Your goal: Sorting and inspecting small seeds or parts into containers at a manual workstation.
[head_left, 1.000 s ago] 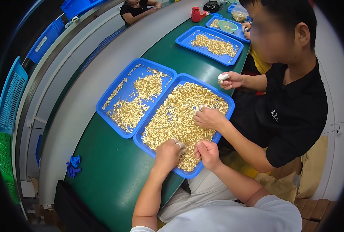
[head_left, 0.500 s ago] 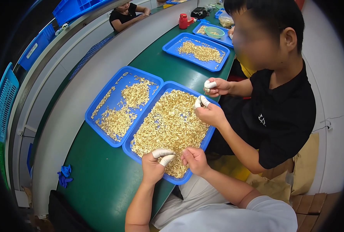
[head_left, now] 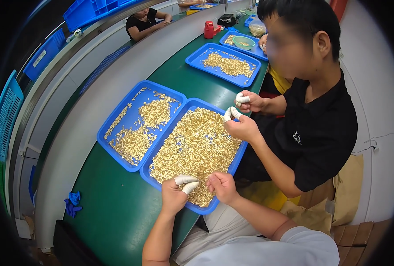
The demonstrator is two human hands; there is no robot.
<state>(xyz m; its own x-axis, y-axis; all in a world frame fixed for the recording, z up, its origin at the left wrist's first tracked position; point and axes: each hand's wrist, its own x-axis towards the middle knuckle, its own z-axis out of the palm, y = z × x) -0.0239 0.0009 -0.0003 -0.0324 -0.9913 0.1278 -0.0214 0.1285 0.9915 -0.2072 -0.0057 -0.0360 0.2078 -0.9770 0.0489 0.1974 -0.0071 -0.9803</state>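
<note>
A blue tray [head_left: 149, 179] holds a thick spread of small gold-coloured pieces [head_left: 197, 146]. Over its near end, my left hand [head_left: 174, 193] pinches, with white covers on thumb and forefinger. My right hand [head_left: 223, 188] is close beside it, bare, its thumb and fingers pressed together. Whatever lies between the fingertips of either hand is too small to name. To the left, a second blue tray [head_left: 127, 120] touches the first and carries looser heaps of similar pieces.
At the right, a co-worker in black holds both hands [head_left: 242, 126] over the tray's far right edge. Farther along the green table [head_left: 113, 199] stand another blue tray [head_left: 197, 60], a green bowl [head_left: 244, 42] and a red container [head_left: 209, 29]. Crumpled blue gloves [head_left: 73, 204] lie at left.
The view has shifted slightly, so the trays sit a little lower in the picture. My hands keep nearly the same pinched pose; the co-worker's head and body appear slightly farther left.
</note>
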